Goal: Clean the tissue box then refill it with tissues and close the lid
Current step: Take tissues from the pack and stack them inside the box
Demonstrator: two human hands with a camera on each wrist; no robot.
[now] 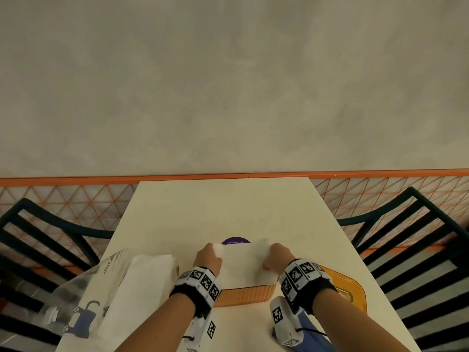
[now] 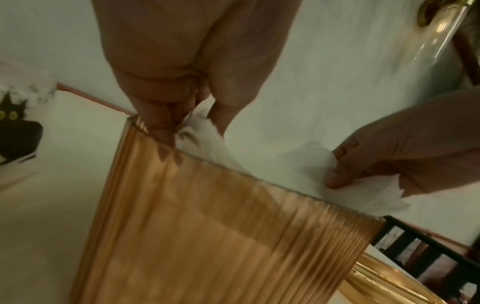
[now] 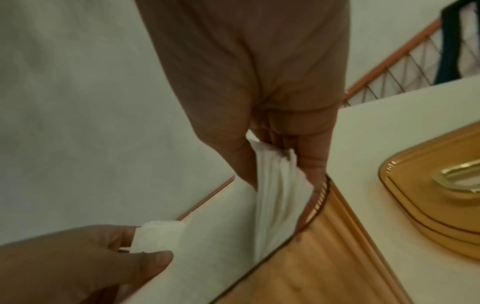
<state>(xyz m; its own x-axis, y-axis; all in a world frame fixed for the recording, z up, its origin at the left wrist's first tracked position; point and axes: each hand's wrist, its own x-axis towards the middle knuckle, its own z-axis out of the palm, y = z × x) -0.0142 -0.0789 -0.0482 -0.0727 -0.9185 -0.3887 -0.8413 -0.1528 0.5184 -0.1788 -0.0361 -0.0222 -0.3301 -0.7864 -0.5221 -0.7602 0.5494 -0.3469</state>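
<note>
An amber ribbed tissue box [image 1: 245,295] stands on the white table [image 1: 228,207] in front of me, its lid off. A white stack of tissues [image 1: 245,265] sits in its open top. My left hand [image 1: 206,259] pinches the stack's left end [image 2: 200,127] at the box's corner. My right hand [image 1: 278,257] pinches the stack's right end [image 3: 280,185], fingers reaching down inside the box wall [image 3: 335,236]. The stack's lower part is hidden by the box [image 2: 213,236]. The amber lid [image 1: 347,288] lies flat on the table to the right of the box.
A plastic tissue pack [image 1: 132,288] with a cat print lies at the left, holding more white tissues. A purple round sticker [image 1: 235,240] shows beyond the box. A blue cloth [image 1: 308,331] lies near my right wrist. Black slatted chairs [image 1: 416,250] flank the table.
</note>
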